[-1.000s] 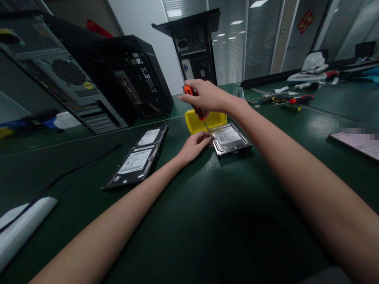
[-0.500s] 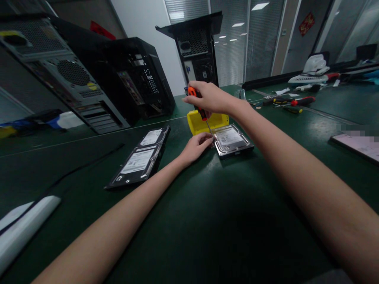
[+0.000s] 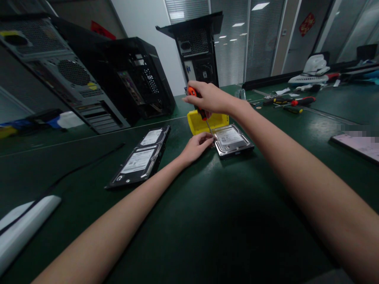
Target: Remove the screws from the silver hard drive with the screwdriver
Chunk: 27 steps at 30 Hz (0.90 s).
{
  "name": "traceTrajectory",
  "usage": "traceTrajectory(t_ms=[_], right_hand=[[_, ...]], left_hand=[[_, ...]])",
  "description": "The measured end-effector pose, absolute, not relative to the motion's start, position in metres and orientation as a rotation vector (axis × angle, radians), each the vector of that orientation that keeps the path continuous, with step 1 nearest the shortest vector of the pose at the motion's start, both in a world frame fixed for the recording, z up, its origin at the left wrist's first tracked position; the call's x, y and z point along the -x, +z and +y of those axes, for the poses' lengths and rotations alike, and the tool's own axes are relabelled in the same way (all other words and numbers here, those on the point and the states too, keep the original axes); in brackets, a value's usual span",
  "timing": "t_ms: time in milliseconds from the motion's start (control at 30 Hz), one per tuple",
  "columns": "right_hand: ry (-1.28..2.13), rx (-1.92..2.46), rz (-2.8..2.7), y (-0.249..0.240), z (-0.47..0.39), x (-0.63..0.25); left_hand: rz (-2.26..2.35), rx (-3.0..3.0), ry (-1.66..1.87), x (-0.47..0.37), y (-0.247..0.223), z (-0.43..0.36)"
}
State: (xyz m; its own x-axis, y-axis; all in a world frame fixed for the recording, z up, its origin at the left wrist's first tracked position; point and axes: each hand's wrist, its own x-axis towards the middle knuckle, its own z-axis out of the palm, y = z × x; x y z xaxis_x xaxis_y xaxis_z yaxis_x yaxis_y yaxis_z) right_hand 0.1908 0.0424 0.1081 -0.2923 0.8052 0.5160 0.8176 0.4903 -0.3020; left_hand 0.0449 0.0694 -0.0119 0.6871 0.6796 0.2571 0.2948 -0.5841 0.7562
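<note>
My right hand [image 3: 211, 96] grips the orange and black handle of a screwdriver [image 3: 202, 113], its shaft slanting down to the left edge of a silver hard drive [image 3: 232, 138]. The drive lies label side up on the green table. Beside that edge, near the screwdriver tip, my left hand [image 3: 196, 149] rests with thumb and fingers drawn together; what is between them is too small to tell. Behind the drive stands a yellow open box [image 3: 197, 122], partly hidden. Two more hard drives, one with a label [image 3: 138, 160] and another beyond it [image 3: 151, 137], lie end to end on the left.
Computer cases [image 3: 74, 75] stand at the back left, another [image 3: 197, 51] at the back centre. Pliers and red-handled tools [image 3: 304, 101] lie at the right rear, near a white device [image 3: 308, 79]. A black cable [image 3: 79, 167] crosses the left side. A pink-topped flat object [image 3: 357, 146] lies right.
</note>
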Motion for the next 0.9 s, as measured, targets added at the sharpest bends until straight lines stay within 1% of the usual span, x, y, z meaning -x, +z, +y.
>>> traceTrajectory(t_ms=[267, 467, 633, 900], right_hand=[[-0.017, 1.31, -2.108, 0.1062, 0.0431, -0.1903], [0.13, 1.318, -2.103, 0.1039, 0.0428, -0.1898], [0.055, 1.33, -2.096, 0.1037, 0.0434, -0.1898], [0.129, 1.351, -2.079, 0.1027, 0.0414, -0.1912]], left_hand=[[0.74, -2.223, 0.71, -0.0444, -0.0137, 0.0718], [0.74, -2.199, 0.7, -0.0442, -0.0138, 0.0715], [0.738, -2.193, 0.705, -0.0447, -0.0137, 0.0713], [0.758, -2.215, 0.709, -0.0443, -0.0139, 0.0722]])
